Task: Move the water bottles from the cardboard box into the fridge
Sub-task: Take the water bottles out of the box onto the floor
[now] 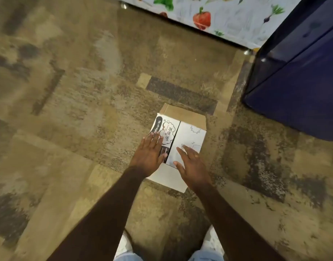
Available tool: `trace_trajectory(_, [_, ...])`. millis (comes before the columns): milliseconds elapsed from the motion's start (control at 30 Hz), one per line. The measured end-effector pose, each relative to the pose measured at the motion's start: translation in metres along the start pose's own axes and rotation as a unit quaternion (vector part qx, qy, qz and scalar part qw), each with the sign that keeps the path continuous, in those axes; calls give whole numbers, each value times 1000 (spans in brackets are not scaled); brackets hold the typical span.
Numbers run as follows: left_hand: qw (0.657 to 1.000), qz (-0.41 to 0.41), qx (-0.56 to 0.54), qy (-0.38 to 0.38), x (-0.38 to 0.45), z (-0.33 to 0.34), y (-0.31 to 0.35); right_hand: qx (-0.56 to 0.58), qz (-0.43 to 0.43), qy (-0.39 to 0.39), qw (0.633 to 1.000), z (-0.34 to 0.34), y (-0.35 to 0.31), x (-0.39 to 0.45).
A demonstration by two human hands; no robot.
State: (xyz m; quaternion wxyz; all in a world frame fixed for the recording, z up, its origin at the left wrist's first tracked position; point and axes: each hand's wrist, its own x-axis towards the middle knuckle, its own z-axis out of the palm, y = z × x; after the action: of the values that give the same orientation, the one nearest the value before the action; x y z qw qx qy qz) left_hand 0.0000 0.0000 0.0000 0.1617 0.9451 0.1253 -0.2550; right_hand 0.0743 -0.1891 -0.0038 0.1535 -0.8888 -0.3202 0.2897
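Note:
A cardboard box (188, 132) stands on the floor in the middle of the view, its white printed top flaps closed, with one brown flap showing at its far edge. My left hand (149, 154) lies flat with straight fingers on the left flap. My right hand (191, 162) hovers over or touches the right flap, fingers straight and spread. No water bottles are visible; the closed flaps hide the box's contents. The dark blue fridge (301, 76) stands at the right, its door closed.
The floor (77, 110) is mottled brown and tan. A cloth printed with vegetables (218, 16) hangs over something at the top, with a metal foot beneath it. My two feet show at the bottom edge.

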Motion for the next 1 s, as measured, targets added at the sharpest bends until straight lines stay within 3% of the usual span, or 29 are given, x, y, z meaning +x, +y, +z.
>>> trace_trajectory(300, [1000,-10,-1,-10,15,38,-14,14,5,-1,1000,29,24,40])
trace_trajectory(500, [999,0,-25,-25,-22,39,-5,-20,-24,-13,999,23,17,55])
trace_trajectory(667, [999,2,-44,9,-71,84,-12,-65,-58,-33,996,26,0,57])
trace_trajectory(1000, [994,-66,-82,-14,-96,168,-15,-134,-100,-46,985,52,0,53])
